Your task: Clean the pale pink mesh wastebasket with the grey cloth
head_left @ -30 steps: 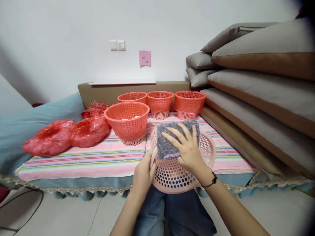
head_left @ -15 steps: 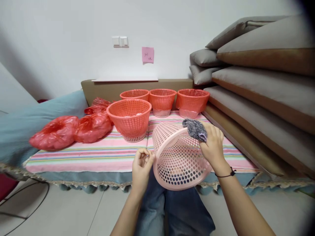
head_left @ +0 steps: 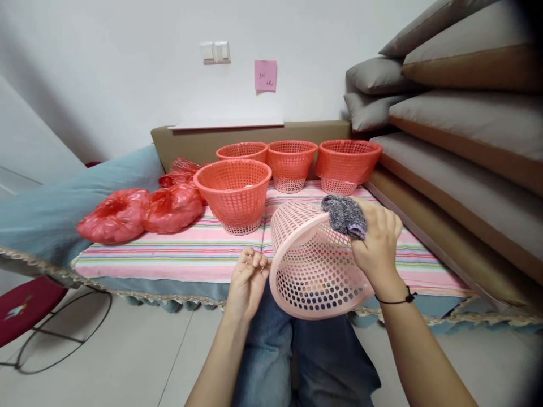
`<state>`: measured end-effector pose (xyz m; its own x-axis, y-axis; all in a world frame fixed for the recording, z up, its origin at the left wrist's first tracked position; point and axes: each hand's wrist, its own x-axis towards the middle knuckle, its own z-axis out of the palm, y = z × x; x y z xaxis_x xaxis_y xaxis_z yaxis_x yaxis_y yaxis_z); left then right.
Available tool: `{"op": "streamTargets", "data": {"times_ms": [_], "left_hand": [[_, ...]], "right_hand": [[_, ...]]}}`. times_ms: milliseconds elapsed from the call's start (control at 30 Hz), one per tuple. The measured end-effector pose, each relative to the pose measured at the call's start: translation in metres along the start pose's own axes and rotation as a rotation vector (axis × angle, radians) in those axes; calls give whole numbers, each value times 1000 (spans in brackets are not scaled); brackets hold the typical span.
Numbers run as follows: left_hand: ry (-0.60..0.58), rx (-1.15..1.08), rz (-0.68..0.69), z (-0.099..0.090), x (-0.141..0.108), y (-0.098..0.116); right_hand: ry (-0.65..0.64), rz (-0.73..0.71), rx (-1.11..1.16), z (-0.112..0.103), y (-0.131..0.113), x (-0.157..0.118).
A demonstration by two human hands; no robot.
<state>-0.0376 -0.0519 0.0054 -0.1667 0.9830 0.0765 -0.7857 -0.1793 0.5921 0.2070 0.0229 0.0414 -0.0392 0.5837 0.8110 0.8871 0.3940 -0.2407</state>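
A pale pink perforated basket (head_left: 318,277) is tilted on its side above my lap, its mouth facing me. At its upper right rim my right hand (head_left: 377,243) is closed on a dark grey speckled cloth (head_left: 344,216), pressed against the rim. My left hand (head_left: 249,280) is beside the basket's left rim with its fingers curled. Something thin shows at those fingertips, too small to make out.
Several red-covered baskets (head_left: 233,195) stand on the striped cloth (head_left: 169,261). Red plastic bags (head_left: 114,215) lie to the left. Grey cushions (head_left: 470,169) are stacked on the right. A dark red stool (head_left: 29,308) stands at the lower left.
The view has shifted, so the surroundings sit further right and higher, and more of the stool shows. My left hand's fingers have lifted slightly. The right hand keeps hold of the cloth.
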Motion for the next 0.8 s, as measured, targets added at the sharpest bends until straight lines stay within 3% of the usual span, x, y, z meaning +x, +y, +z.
{"op": "streamTargets", "data": {"times_ms": [433, 800], "left_hand": [[9, 80, -39, 1, -2, -1], [111, 243, -21, -5, 9, -6]], "right_hand": [[19, 29, -3, 2, 6, -1], [33, 65, 24, 5, 17, -3]]}}
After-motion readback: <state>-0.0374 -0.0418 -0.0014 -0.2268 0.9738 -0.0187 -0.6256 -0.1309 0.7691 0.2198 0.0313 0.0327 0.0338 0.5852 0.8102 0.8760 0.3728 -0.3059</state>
